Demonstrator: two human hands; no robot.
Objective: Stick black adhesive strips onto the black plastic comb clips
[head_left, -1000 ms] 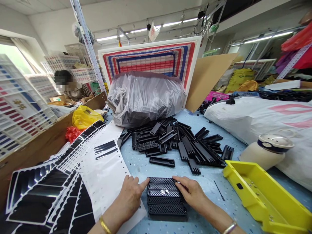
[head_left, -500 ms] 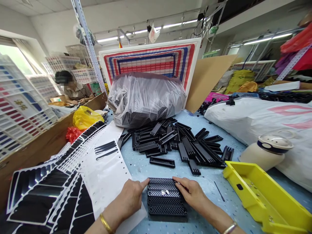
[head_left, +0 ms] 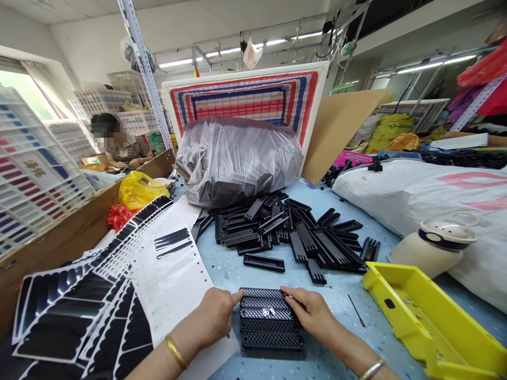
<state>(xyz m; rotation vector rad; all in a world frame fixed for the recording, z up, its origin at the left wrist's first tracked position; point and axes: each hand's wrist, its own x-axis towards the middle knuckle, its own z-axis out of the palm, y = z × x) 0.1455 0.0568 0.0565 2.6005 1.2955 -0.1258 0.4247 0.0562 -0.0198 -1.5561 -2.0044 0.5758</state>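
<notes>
Several black strips with lattice tops [head_left: 272, 326] lie side by side in a block on the table before me. Small shiny metal pieces [head_left: 268, 312] sit on a middle strip. My left hand [head_left: 217, 315] is closed, its index fingertip touching the far left corner of the block; whatever its fingers hold is hidden. At the far right corner, my right hand [head_left: 311, 311] has thumb and forefinger pinched together, touching the end of the farthest strip. What lies between those fingertips is too small to name.
A pile of loose black plastic strips [head_left: 273, 224] lies beyond, before a plastic-wrapped bundle [head_left: 241, 158]. On the right are a yellow bin [head_left: 431, 322] and a cream bottle [head_left: 435, 250]. Black sticker sheets [head_left: 67, 316] spread leftward. Another person [head_left: 127, 148] sits at far left.
My left wrist has lifted slightly, while its fingertip stays at the block's corner. The right hand and the strips look nearly unchanged.
</notes>
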